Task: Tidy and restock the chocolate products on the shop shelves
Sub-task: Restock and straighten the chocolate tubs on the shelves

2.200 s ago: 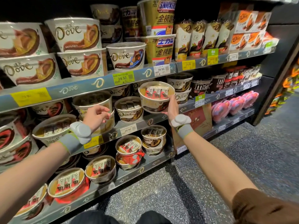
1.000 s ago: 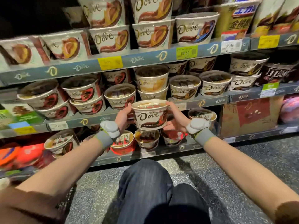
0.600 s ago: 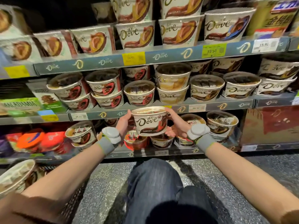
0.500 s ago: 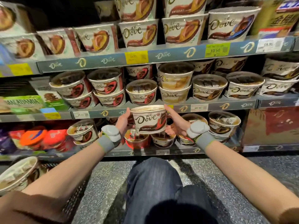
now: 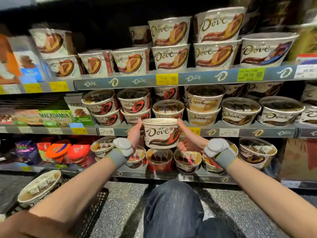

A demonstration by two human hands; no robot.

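Both hands hold one white Dove chocolate tub [image 5: 161, 133] with a red and brown label, upright in front of the middle shelf edge [image 5: 223, 133]. My left hand [image 5: 135, 134] grips its left side and my right hand [image 5: 190, 138] grips its right side, thumb up at the rim. Behind the tub stands a single Dove tub [image 5: 168, 109] on the middle shelf, with stacked Dove tubs on either side. More tubs [image 5: 159, 158] sit on the bottom shelf below my hands.
A black basket [image 5: 96, 203] on the floor at lower left holds another Dove tub [image 5: 39, 188]. The top shelf [image 5: 193, 78] carries large Dove tubs. Boxed chocolate [image 5: 54, 117] and bagged sweets [image 5: 58, 150] fill the left. My knee [image 5: 173, 203] is below.
The right hand took a tub off the middle shelf; both hands now hold it. Over the last second the tub rose slightly toward the middle shelf as the view shifted right.
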